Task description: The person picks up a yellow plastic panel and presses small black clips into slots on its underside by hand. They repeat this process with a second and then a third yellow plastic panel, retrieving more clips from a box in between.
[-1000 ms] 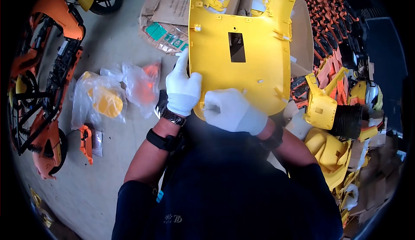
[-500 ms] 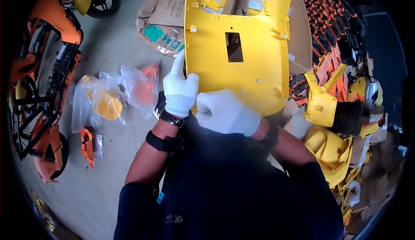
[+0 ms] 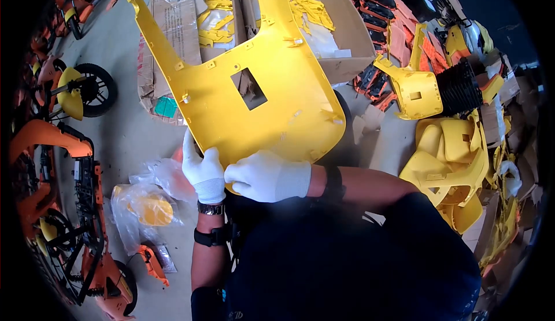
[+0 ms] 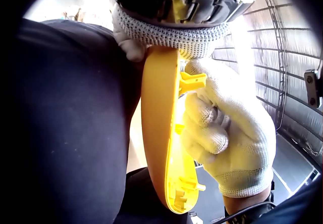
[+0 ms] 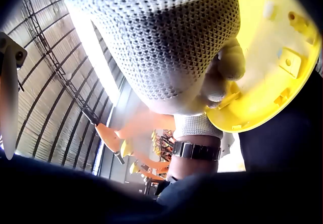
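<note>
The left hand (image 3: 203, 175) holds the left edge of the yellow plastic panel (image 3: 289, 110), one finger stretched along it. Its grip should be firm so the panel won't wobble. Next to it, the right hand (image 3: 269, 176) curls its fingers at the panel's bottom corner; whether they pinch anything is hidden. Gentle pushes seem best, as thin tabs could snap. The panel leans in front of the person, tab side facing them.

Mks on cdbd box (image 3: 170, 32), shirt (image 3: 347, 251): illeg.

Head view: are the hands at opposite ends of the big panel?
No, left hand and right hand are side by side near one corner of the panel.
</note>
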`<state>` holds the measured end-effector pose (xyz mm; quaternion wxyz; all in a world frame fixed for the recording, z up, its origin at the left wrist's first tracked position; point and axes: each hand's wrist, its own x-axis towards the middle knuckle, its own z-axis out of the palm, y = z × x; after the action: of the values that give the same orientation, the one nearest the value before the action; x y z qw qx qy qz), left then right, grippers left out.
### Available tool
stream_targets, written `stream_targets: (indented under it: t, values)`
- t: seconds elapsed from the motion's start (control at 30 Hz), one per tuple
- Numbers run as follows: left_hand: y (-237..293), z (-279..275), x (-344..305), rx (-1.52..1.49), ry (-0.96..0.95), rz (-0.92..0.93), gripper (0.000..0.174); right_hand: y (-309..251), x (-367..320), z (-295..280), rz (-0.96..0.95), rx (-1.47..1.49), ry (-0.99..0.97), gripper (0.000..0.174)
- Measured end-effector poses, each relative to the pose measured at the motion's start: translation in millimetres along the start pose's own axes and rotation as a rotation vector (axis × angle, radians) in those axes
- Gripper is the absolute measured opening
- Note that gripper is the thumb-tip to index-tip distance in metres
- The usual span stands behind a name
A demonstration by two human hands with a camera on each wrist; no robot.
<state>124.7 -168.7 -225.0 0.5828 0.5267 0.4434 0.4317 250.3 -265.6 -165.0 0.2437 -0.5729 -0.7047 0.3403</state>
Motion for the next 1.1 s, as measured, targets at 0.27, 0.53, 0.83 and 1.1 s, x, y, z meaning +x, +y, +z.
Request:
stream_targets:
  t: [0.27, 0.53, 0.83, 1.1]
  values:
    - [-3, -1, 1, 0.164, 0.045, 0.136, 0.057, 9, -6, 4, -0.084, -0.026, 0.155, 0.007]
    - [4, 4, -1, 0.275, 0.078, 0.183, 0.056, 1, -10, -5, -0.245, -0.149, 0.158, 0.006]
    - [4, 5, -2, 0.241, 0.090, 0.128, 0.056, -9, -5, -9, -0.293, -0.373, 0.061, 0.010]
    - [5, 6, -2, 0.051, 0.047, 0.058, 0.060, 12, -1, 2, -0.066, 0.040, 0.019, 0.015]
